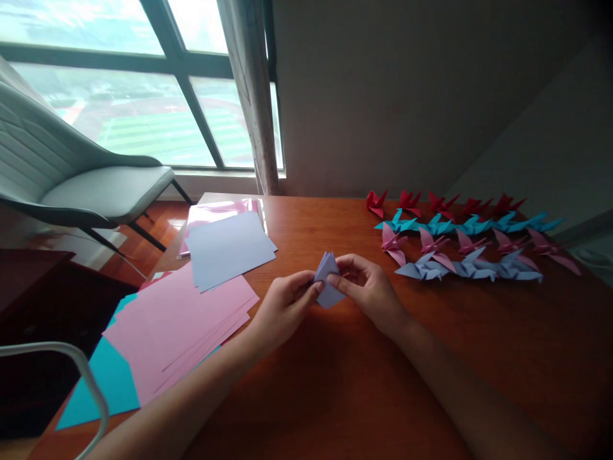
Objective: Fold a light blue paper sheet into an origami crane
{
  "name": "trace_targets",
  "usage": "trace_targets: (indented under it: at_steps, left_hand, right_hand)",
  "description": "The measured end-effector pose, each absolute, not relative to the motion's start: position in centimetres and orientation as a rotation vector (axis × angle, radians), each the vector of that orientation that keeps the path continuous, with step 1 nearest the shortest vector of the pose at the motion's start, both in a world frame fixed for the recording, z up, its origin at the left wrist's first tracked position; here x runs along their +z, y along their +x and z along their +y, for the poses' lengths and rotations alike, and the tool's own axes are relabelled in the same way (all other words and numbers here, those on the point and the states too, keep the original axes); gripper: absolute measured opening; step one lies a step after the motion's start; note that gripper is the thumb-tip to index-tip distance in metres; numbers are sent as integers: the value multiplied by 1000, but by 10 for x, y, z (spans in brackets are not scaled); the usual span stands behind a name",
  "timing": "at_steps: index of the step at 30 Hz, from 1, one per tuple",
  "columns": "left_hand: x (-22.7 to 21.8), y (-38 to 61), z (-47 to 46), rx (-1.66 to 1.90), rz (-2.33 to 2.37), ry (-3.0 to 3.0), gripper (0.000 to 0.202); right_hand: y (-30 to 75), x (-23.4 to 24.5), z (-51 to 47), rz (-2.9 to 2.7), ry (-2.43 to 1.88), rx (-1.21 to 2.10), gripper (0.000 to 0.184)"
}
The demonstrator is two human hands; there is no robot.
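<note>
Between my two hands, above the middle of the table, is a small piece of folded lavender paper (329, 287), kite-shaped with layered points at its top. My left hand (288, 300) pinches its left edge between thumb and fingers. On the other side, my right hand (366, 287) grips the right edge, thumb across the front and fingers curled behind. Three lavender paper cranes (472, 267) stand in a row to the right of my right hand. Left of my left hand lie sheets of lavender paper (230, 246) on top of pink paper (182, 319).
Behind the lavender cranes are rows of pink cranes (433, 244), turquoise cranes (439, 224) and red cranes (441, 204). Turquoise sheets (103, 377) lie under the pink ones. A glossy pink packet (215, 213) is at the back left of the wooden table (325, 390). A chair (105, 191) stands by the window.
</note>
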State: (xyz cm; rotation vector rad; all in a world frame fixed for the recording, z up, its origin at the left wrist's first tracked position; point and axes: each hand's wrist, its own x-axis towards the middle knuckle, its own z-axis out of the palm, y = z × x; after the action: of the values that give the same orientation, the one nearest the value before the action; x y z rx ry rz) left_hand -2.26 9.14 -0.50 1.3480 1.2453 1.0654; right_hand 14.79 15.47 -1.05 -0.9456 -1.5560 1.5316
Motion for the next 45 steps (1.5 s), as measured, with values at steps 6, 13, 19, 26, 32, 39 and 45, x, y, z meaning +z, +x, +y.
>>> trace_targets:
  at_steps: [6,13,19,26,32,39,45]
  left_hand:
    - [-2,-21,94,1112,1082,1073,28]
    - [0,-22,92,1090,1006,863,30]
    - [0,-20,93,1102,1046,877,31]
    - [3,-22,95,997,1057,990,36]
    - [2,-22,94,808,1061,1032,34]
    - [1,-22,93,684,1097,1113,25]
    - [-3,-23,92,628,1111,1179,22]
  right_hand:
    - [149,-7,157,-1533,-894,1550,26]
    - [149,-12,156,-1655,-847,1530,17]
    - [148,-14,153,-1932,-813,1297,32]
    - [151,-10,157,-1886,-849,1413,26]
    - [157,-6,162,-1673,-740,1638,20]
    - [158,-2,163,-1636,-820,1649,17]
    - [160,-2,164,-1703,-801,1588,16]
